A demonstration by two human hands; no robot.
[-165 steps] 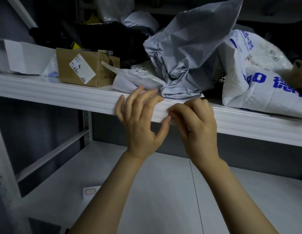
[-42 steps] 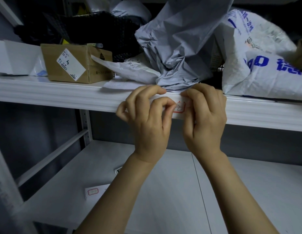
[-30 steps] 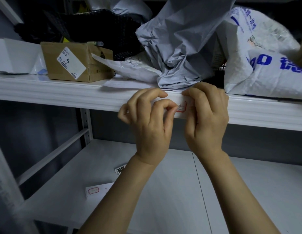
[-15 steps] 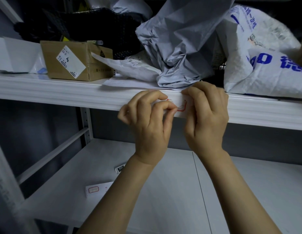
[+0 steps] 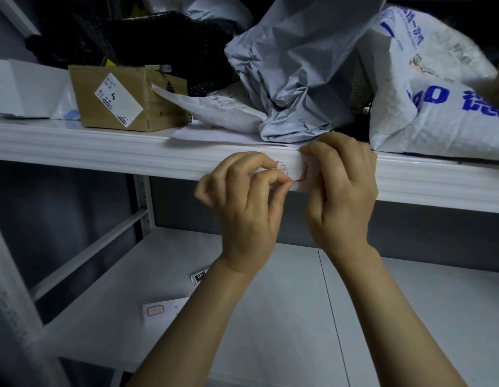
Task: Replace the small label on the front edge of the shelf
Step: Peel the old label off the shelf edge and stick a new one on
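- Shelf (image 5: 103,152), front edge: plain white, fine ridges seen along its length.
- Label (image 5: 294,173): white, bordered by a thin red outline; faint red marks noted near its left end.
- Cardboard box (image 5: 159,113): brown, marked with a white sticker (image 5: 118,100) in black print.
- Crumpled bag (image 5: 298,71): pale grey, unpatterned.
- Sack (image 5: 443,113): white, woven texture, printed with blue characters.
- Mesh item (image 5: 159,37): black.
- Sheet (image 5: 159,311): white, a red-outlined rectangle printed on it.
- Small tag (image 5: 199,275): black, white digits 031.

On the shelf (image 5: 103,152) front edge, the left grip (image 5: 242,208) pinches the red-bordered label (image 5: 295,174) at its left end, seemingly lifted; the right grip (image 5: 343,196) holds its right end.
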